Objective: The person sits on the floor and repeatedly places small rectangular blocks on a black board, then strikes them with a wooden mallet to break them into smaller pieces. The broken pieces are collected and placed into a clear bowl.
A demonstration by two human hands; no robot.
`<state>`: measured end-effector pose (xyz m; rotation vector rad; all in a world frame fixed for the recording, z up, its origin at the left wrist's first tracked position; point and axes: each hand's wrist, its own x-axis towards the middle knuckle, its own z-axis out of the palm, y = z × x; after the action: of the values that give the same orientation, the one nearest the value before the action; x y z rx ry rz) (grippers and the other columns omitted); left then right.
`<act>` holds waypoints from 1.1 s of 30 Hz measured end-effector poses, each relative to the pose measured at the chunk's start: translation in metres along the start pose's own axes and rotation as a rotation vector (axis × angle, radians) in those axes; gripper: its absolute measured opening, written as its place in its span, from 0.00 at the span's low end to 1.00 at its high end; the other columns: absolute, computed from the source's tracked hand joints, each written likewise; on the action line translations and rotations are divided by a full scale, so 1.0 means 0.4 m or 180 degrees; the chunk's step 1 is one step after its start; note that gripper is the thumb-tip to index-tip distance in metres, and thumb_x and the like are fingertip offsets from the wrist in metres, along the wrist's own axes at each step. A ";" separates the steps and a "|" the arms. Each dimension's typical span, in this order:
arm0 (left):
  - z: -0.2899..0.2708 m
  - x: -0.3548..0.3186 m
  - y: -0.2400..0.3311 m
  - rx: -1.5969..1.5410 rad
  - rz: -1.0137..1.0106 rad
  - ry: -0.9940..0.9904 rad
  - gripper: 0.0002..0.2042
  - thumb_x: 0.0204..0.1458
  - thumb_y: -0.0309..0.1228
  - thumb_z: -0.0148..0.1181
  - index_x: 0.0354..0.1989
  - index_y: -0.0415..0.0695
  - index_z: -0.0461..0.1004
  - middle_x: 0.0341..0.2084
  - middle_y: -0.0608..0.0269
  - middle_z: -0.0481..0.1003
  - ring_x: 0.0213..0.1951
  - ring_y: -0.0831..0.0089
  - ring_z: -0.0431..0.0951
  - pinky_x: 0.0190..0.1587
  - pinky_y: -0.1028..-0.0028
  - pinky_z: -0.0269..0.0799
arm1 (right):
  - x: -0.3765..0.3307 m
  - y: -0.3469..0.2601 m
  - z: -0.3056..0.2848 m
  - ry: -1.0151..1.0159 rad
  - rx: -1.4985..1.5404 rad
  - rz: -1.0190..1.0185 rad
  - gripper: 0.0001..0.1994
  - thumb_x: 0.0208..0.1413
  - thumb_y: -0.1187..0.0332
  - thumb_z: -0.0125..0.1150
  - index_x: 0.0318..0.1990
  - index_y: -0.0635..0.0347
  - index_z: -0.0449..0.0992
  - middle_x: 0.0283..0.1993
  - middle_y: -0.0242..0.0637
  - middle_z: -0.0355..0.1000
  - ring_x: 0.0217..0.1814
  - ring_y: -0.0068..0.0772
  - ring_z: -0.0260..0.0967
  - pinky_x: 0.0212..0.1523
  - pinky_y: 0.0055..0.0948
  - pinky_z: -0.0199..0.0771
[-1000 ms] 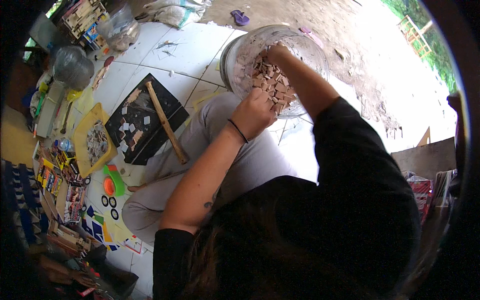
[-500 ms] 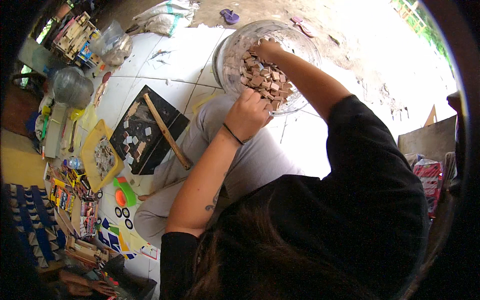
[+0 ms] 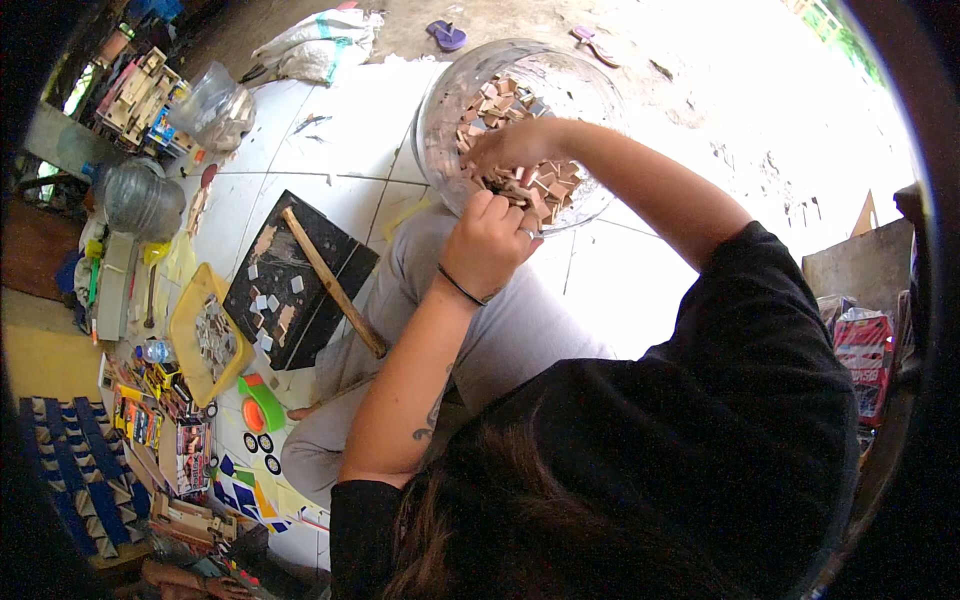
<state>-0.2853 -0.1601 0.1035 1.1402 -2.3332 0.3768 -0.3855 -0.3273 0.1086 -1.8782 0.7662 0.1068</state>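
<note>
A clear round plastic tub stands in front of me with a heap of small square brown tiles inside; a few show a pale face. My left hand is closed on the tub's near rim, a ring on one finger and a dark band round the wrist. Reaching into the tub from the right, my right hand lies palm down over the tiles. Its thumb stands apart from the fingers, whose tips are partly hidden among the pieces.
By my left knee is a black board with loose tiles and a wooden-handled tool across it. Left of that sits a yellow tray of small pieces. Tape rolls, small black wheels and toy trucks lie farther left.
My right hand has come from the far side of the tub toward its near left part, over the tiles. My left hand stays at the near rim. The view has shifted slightly.
</note>
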 end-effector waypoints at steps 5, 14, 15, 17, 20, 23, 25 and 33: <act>0.008 -0.003 0.002 -0.0005 0.0133 0.0100 0.10 0.34 0.34 0.65 0.20 0.44 0.71 0.20 0.63 0.68 0.31 0.65 0.68 0.40 0.66 0.63 | 0.077 0.040 -0.129 0.0554 -0.3579 0.1122 0.17 0.49 0.62 0.58 0.45 0.58 0.76 0.48 0.44 0.72 0.47 0.47 0.72 0.43 0.36 0.74; 0.012 -0.004 -0.008 -0.0140 0.0195 0.0349 0.08 0.38 0.34 0.62 0.21 0.42 0.74 0.20 0.64 0.69 0.31 0.68 0.68 0.44 0.68 0.62 | 0.215 -0.017 0.118 0.1923 -0.1313 0.1730 0.32 0.54 0.59 0.49 0.64 0.62 0.49 0.68 0.49 0.46 0.69 0.52 0.42 0.57 0.65 0.50; 0.010 -0.006 -0.008 -0.0098 0.0160 0.0182 0.08 0.38 0.34 0.62 0.22 0.42 0.74 0.20 0.64 0.70 0.32 0.67 0.68 0.45 0.68 0.62 | 0.204 -0.040 0.133 0.1636 -0.1475 0.1535 0.31 0.54 0.60 0.49 0.64 0.62 0.51 0.67 0.48 0.47 0.69 0.53 0.42 0.56 0.66 0.50; 0.011 -0.003 -0.009 -0.0068 0.0209 0.0262 0.08 0.38 0.34 0.62 0.22 0.42 0.74 0.20 0.64 0.70 0.32 0.68 0.68 0.45 0.68 0.62 | 0.164 -0.071 0.133 0.1010 -0.1983 0.0910 0.29 0.53 0.61 0.51 0.62 0.62 0.55 0.65 0.48 0.52 0.68 0.52 0.44 0.57 0.65 0.50; 0.007 -0.002 -0.009 -0.0074 0.0142 0.0227 0.09 0.35 0.34 0.65 0.21 0.44 0.73 0.21 0.65 0.71 0.32 0.68 0.70 0.43 0.67 0.62 | 0.090 -0.085 0.099 0.0408 -0.2167 -0.0039 0.26 0.51 0.61 0.54 0.57 0.60 0.64 0.58 0.47 0.62 0.64 0.48 0.54 0.59 0.55 0.54; 0.003 -0.002 -0.004 -0.0082 0.0056 0.0097 0.10 0.34 0.35 0.66 0.21 0.45 0.72 0.21 0.65 0.71 0.32 0.68 0.70 0.42 0.67 0.62 | 0.018 -0.036 -0.013 0.0753 -0.0974 0.0052 0.20 0.49 0.64 0.54 0.51 0.58 0.72 0.54 0.48 0.67 0.57 0.48 0.64 0.53 0.45 0.65; 0.000 -0.002 -0.001 -0.0055 0.0073 0.0048 0.10 0.34 0.35 0.66 0.20 0.45 0.71 0.21 0.65 0.69 0.32 0.68 0.69 0.41 0.67 0.62 | 0.056 -0.025 -0.104 0.0985 -0.1683 0.0620 0.18 0.49 0.65 0.54 0.48 0.58 0.74 0.55 0.49 0.66 0.53 0.50 0.67 0.48 0.41 0.71; 0.004 -0.002 -0.002 0.0010 0.0146 0.0101 0.06 0.39 0.32 0.59 0.18 0.45 0.71 0.18 0.66 0.67 0.30 0.70 0.67 0.45 0.70 0.61 | 0.204 0.135 -0.012 0.2791 -0.2202 0.2016 0.27 0.54 0.62 0.48 0.60 0.64 0.58 0.60 0.47 0.55 0.61 0.45 0.57 0.54 0.44 0.60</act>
<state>-0.2850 -0.1608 0.1017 1.0761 -2.3353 0.4124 -0.3520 -0.3815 0.0340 -2.2369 2.1344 -0.0817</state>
